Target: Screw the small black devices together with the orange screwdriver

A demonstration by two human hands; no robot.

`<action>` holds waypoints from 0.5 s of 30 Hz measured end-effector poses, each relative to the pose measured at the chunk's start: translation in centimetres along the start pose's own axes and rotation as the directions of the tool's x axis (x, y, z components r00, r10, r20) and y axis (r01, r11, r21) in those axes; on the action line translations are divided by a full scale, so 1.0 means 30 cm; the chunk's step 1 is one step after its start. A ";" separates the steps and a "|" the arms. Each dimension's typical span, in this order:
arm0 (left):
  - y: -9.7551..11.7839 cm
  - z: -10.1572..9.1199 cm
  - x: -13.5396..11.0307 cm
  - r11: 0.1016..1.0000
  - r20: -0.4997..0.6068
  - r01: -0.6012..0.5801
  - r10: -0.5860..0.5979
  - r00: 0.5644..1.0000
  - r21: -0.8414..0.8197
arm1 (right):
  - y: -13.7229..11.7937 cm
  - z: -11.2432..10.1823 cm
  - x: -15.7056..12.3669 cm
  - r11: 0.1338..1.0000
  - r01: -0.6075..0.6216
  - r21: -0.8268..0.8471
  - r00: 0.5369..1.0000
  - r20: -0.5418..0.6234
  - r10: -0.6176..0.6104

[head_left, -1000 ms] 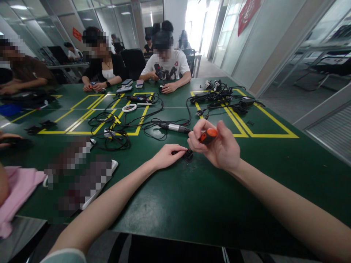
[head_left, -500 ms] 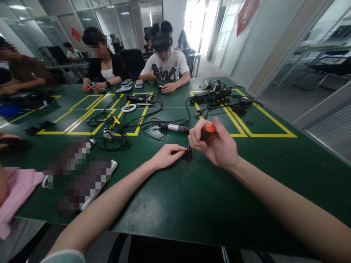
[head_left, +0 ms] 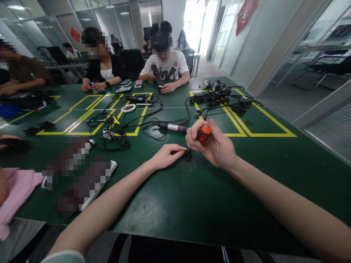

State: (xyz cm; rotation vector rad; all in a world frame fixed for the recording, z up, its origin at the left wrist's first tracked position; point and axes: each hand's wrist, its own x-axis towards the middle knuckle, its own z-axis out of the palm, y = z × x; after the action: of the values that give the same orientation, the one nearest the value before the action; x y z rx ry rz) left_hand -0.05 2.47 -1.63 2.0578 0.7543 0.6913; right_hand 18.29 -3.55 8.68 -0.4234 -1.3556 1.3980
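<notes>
Tabletop (head_left: 164, 204) in dark green, marked with yellow tape (head_left: 274, 135), stretches before us, black cables (head_left: 216, 96) heaped at its far right. Near the middle, our left hand (head_left: 167, 155) pinches a small black part (head_left: 187, 157) resting on the surface. Our right hand (head_left: 219, 148) is curled around an orange-and-black handle (head_left: 204, 134) above it (the tip is too small for us to tell). Co-workers (head_left: 170, 69) sit along the far edge; glass partitions (head_left: 101, 20) line the room's far left.
</notes>
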 end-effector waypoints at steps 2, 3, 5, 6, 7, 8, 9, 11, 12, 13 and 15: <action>0.003 0.000 -0.001 1.000 -0.007 -0.003 0.003 1.000 0.003 | 0.003 0.003 -0.005 1.000 0.016 0.020 1.000 0.004 -0.016; 0.004 0.000 -0.002 1.000 -0.010 -0.005 0.005 1.000 0.003 | 0.005 0.003 -0.007 0.999 0.027 0.025 1.000 0.003 -0.027; 0.006 0.000 -0.001 1.000 -0.010 -0.003 0.003 1.000 0.010 | 0.008 0.000 -0.005 0.998 0.048 0.027 0.999 -0.007 -0.048; 0.006 0.000 -0.001 1.000 -0.010 0.002 -0.001 1.000 0.018 | 0.010 -0.002 -0.002 0.998 0.055 0.026 0.998 -0.013 -0.055; 0.005 0.000 0.000 1.000 -0.010 0.007 -0.007 1.000 0.029 | 0.011 -0.005 0.001 0.998 0.058 0.027 0.998 -0.018 -0.058; 0.005 0.000 0.001 0.999 -0.010 0.012 -0.012 1.000 0.040 | 0.011 -0.008 0.005 0.998 0.054 0.031 0.998 -0.020 -0.054; 0.004 0.000 0.001 0.999 -0.010 0.014 -0.014 1.000 0.048 | 0.011 -0.010 0.008 0.998 0.044 0.034 0.999 -0.022 -0.043; 0.003 0.000 0.001 0.999 -0.015 0.010 -0.009 1.000 0.053 | 0.009 -0.013 0.012 0.999 0.013 0.034 0.999 -0.030 -0.011; 0.002 0.000 0.001 0.999 -0.019 0.005 -0.004 1.000 0.053 | 0.008 -0.014 0.013 1.000 -0.004 0.030 0.999 -0.034 0.005; 0.003 0.000 0.001 0.999 -0.019 0.001 -0.001 1.000 0.050 | 0.006 -0.014 0.012 1.000 -0.016 0.025 0.999 -0.040 0.017; 0.005 0.000 0.000 0.999 -0.015 -0.005 0.006 1.000 0.042 | 0.004 -0.013 0.007 0.999 -0.028 0.016 0.999 -0.039 0.028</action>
State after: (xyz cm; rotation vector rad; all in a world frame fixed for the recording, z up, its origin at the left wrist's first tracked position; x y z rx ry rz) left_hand -0.02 2.39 -1.51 2.0959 0.7782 0.6997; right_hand 18.50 -3.16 8.54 -0.4588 -1.3103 1.4152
